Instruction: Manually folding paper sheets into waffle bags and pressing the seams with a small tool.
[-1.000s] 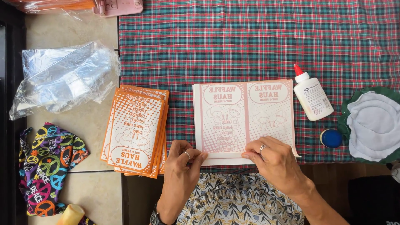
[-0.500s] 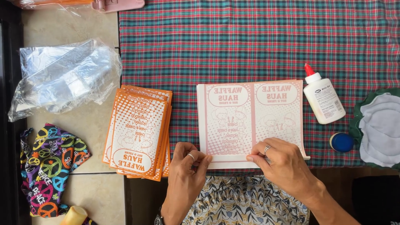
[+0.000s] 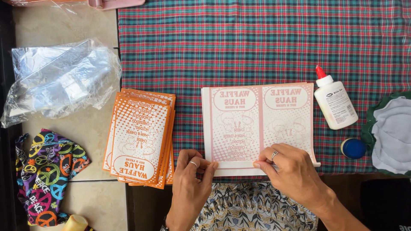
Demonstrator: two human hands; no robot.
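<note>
So, a pink printed sheet (image 3: 257, 128) is being pressed flat on the plaid cloth (image 3: 257, 47).
Its folded near edge is pinched by the left hand (image 3: 192, 179) and right hand (image 3: 291, 171); an orange stack (image 3: 139, 137) is lying just left.

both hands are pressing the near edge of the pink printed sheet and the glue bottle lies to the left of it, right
Not quite. The head view shows the glue bottle lying to the right of the pink printed sheet, not the left. The left hand and right hand do press its near edge.
</note>
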